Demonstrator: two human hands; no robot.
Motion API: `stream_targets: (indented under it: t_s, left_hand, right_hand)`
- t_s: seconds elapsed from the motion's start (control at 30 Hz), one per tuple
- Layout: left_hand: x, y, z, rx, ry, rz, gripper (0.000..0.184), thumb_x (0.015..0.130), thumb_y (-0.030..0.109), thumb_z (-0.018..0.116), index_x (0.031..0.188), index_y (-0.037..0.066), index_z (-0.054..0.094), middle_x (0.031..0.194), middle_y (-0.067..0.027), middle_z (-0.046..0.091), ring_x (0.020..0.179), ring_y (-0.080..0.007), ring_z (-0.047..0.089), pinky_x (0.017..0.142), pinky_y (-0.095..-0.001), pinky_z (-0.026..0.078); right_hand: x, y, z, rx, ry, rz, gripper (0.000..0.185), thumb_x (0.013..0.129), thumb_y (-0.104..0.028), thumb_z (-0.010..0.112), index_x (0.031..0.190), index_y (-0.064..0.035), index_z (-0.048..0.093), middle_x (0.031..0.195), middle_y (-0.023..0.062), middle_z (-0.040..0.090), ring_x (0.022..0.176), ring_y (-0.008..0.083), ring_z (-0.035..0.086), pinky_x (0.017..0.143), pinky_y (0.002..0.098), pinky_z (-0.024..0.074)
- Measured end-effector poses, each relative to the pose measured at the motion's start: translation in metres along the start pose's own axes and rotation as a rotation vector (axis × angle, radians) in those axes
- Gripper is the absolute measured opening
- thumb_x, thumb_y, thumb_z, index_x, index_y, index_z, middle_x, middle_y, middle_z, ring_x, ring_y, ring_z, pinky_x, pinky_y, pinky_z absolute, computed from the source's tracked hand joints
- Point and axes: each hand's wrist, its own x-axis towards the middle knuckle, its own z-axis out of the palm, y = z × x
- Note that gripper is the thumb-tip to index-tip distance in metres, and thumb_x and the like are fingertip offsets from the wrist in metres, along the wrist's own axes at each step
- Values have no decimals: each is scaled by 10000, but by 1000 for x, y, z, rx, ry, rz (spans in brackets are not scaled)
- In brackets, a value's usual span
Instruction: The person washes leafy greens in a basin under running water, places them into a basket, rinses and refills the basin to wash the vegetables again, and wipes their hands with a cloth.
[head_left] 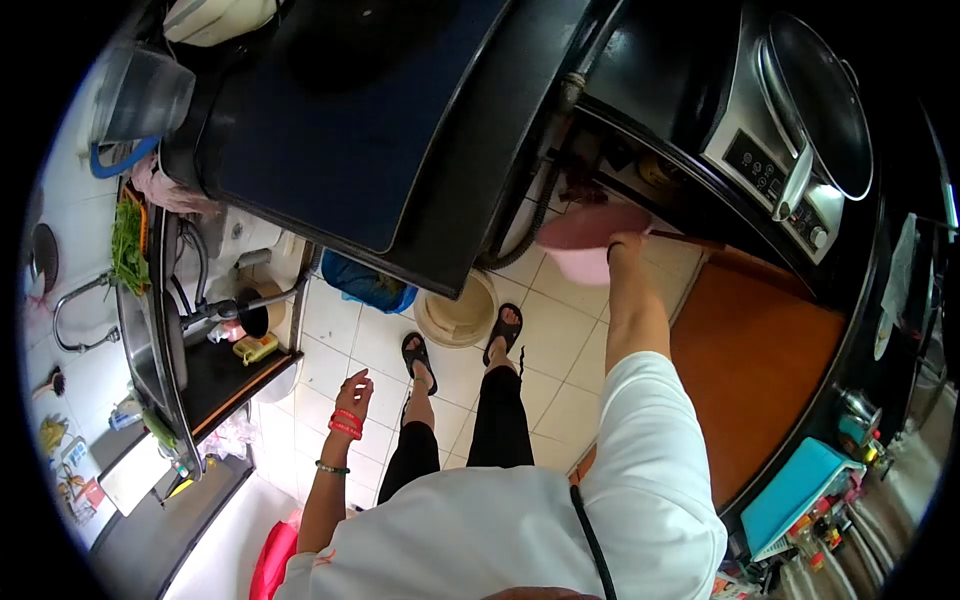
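Observation:
My right hand [626, 241] grips the near rim of a pink plastic basin [580, 264]. The basin is held out over the tiled floor by the open space under the dark counter. What lies inside it cannot be made out. My left hand [353, 391] hangs at my side over the floor, fingers partly stretched, with nothing in it. A pale round bucket [455, 308] stands on the tiles in front of my feet, beside a blue bag or liner [362, 282].
A wok [820, 105] sits on the cooker [765, 165] at the upper right. To the left are a sink with its tap [75, 347], green leafy vegetables [130, 247] and a yellow bottle [256, 348]. The dark counter [340, 120] juts out ahead.

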Motion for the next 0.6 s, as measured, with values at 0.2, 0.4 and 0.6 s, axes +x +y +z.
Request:
stream_targets:
  t_s: [0.2,0.4,0.6]
  left_hand:
    - [-14,-5,-6,73,58,182,386,860,185,598,1224,94,509,1039,-122,565,849,-197,592,681,-305,508]
    - [-5,-1,-33,153,80,400,396,852,145,583,1230,69,493,1068,-163,541,869,-243,587,814,-338,463]
    - [-16,-48,-99,-14,162,392,384,847,143,594,1214,76,502,1075,-160,536,866,-248,591,809,-337,469]
  right_hand:
    - [-31,32,-40,-97,29,-40,499,802,-119,594,1168,120,352,1082,242,581,956,289,609,809,344,498]
    - [-137,119,-124,-234,-143,-146,397,799,-43,527,1116,122,354,951,220,574,812,275,614,631,348,528]
    - [-330,204,-163,12,-372,-351,238,759,19,477,997,33,472,780,100,552,624,162,545,428,304,402]
